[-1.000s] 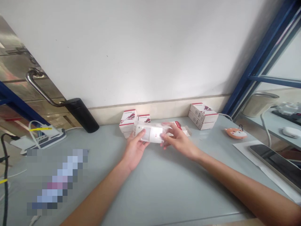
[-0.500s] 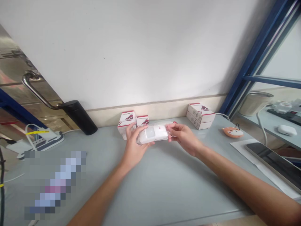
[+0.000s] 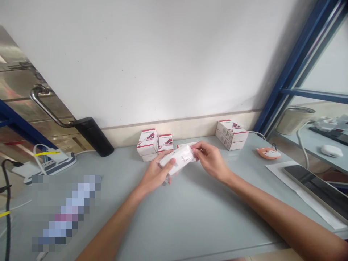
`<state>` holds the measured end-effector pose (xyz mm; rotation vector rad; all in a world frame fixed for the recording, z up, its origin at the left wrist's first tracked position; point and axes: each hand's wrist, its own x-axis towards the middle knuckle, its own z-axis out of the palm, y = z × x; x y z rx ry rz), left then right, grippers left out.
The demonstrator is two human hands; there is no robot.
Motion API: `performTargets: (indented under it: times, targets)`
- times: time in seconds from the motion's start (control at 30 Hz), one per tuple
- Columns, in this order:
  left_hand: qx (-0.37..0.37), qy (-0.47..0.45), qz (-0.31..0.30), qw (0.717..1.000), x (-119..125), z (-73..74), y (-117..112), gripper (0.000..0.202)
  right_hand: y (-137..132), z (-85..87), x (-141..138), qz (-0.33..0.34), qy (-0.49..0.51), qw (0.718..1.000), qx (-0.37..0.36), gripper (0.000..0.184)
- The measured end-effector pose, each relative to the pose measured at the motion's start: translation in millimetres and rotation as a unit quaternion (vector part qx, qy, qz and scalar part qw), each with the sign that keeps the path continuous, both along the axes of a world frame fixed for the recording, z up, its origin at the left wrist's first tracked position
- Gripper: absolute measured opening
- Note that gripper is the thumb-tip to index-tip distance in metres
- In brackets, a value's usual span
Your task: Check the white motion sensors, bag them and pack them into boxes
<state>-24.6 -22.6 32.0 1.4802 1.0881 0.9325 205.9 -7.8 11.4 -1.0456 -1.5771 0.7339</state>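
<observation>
A white device in a clear plastic bag (image 3: 181, 159), shaped like a motion sensor, is held tilted above the desk, its right end higher. My left hand (image 3: 157, 173) is closed round its left end, thumb lying across the top. At the upper right end, my right hand (image 3: 210, 157) pinches the bag between thumb and fingers. Just behind the device, a flat white box with a red edge (image 3: 179, 146) is mostly hidden. To its left are white-and-red boxes, a taller stack (image 3: 147, 141) and a smaller box (image 3: 165, 142).
Two stacked boxes (image 3: 231, 135) stand by the wall at right. Beside them lie an orange animal-faced case (image 3: 268, 153) and a phone (image 3: 315, 186) on white paper. At left are a black cylinder (image 3: 95, 137), a power strip (image 3: 54, 165) and a blurred-out object (image 3: 72, 208).
The bagged device has turned over, its windowed face out of sight, and now tilts up to the right. My left thumb has come over its top. My right hand still pinches the right end.
</observation>
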Motion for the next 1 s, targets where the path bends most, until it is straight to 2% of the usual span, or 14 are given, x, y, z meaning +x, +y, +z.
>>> performTargets:
  times: [0.13,0.27,0.4,0.5,0.67,0.73,0.9,1.0]
  targets:
    - [-0.107,-0.061,-0.097,0.988,-6,8.8,-2,0.076,-1,2.4,1,0.029,-0.070,0.996,0.044,0.020]
    - [-0.204,-0.175,-0.171,0.948,-12,12.0,-3,0.080,0,5.5,5,0.092,-0.083,0.992,0.018,0.024]
    - [-0.215,-0.278,-0.224,0.909,-15,8.1,-5,0.088,4,3.1,7,0.137,-0.017,0.989,-0.050,0.029]
    - [-0.186,-0.276,-0.251,0.909,-16,3.9,-6,0.082,6,0.2,7,0.204,0.025,0.972,-0.111,0.034]
    - [-0.110,-0.236,-0.203,0.944,-12,-0.1,-2,0.042,5,-2.3,5,0.191,0.073,0.966,-0.155,0.035]
    - [-0.072,-0.206,-0.182,0.959,-9,-0.8,0,0.045,4,-3.9,2,0.196,0.098,0.958,-0.187,0.038]
    - [0.006,-0.101,-0.109,0.989,-6,-4.0,7,0.069,0,-9.9,-9,0.223,0.202,0.915,-0.267,0.047]
    - [0.011,-0.094,-0.080,0.992,-6,-6.7,8,0.075,-2,-11.0,-14,0.197,0.250,0.916,-0.243,0.050]
